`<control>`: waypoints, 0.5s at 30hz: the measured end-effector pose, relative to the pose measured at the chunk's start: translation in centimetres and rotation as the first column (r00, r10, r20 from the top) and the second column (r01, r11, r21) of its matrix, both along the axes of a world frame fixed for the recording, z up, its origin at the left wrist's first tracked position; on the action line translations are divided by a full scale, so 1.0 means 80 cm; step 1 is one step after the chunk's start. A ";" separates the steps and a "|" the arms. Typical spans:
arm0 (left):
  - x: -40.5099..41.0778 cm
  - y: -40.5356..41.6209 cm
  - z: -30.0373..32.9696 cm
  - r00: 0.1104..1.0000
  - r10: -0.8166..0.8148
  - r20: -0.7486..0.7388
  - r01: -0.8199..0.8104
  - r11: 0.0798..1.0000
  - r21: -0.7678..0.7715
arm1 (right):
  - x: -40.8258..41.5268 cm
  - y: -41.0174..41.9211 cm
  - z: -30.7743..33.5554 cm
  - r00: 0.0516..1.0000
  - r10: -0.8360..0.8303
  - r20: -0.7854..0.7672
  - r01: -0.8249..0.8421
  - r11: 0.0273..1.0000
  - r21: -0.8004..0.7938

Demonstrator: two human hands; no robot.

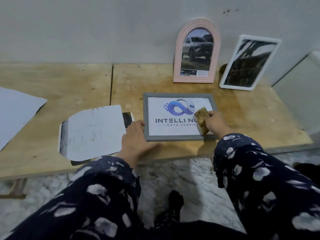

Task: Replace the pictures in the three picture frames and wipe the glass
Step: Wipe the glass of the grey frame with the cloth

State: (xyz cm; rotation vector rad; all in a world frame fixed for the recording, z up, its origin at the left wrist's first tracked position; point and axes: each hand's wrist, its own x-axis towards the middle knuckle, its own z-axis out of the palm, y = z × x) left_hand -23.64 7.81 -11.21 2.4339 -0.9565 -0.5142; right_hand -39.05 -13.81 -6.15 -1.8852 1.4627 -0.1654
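Note:
A grey picture frame (146, 116) lies flat on the wooden table (242, 118), holding a white sheet with a blue logo. My right hand (215, 122) grips a tan cloth (201, 121) and presses it on the glass at the frame's right side. My left hand (136, 138) rests on the table with fingers against the frame's lower-left corner. A pink arched frame (178, 66) and a white rectangular frame (225, 82) lean upright against the wall behind, each with a dark photo.
Left of the grey frame lies a cut-out sheet of paper (91, 132), face down, over a phone (127, 119). Another white sheet (15, 110) lies at the far left. The table's front edge runs just under my forearms; marble floor below.

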 end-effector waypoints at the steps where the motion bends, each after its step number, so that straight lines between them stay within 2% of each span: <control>1: 0.005 -0.005 0.007 0.998 0.012 -0.062 -0.010 1.000 0.024 | -0.002 -0.007 -0.003 1.000 -0.017 0.017 0.017 1.000 0.016; 4: 0.007 -0.027 0.018 0.980 0.141 -0.142 -0.118 0.980 0.159 | -0.009 -0.028 -0.006 0.998 -0.033 0.046 0.032 0.999 0.034; 7: -0.003 -0.052 0.019 0.954 0.293 -0.063 -0.270 0.931 0.247 | -0.017 -0.058 -0.003 0.991 -0.109 0.075 0.102 0.990 0.097; 10: -0.012 -0.068 0.020 0.936 0.351 0.021 -0.343 0.898 0.275 | -0.023 -0.086 -0.008 0.983 -0.176 0.053 0.164 0.971 0.176; 12: -0.018 -0.082 0.025 0.911 0.411 -0.024 -0.389 0.880 0.272 | -0.026 -0.096 -0.014 0.967 -0.243 0.079 0.210 0.932 0.296; 15: -0.016 -0.096 0.030 0.823 0.545 -0.159 -0.496 0.827 0.264 | -0.025 -0.102 -0.023 0.946 -0.308 0.097 0.242 0.875 0.419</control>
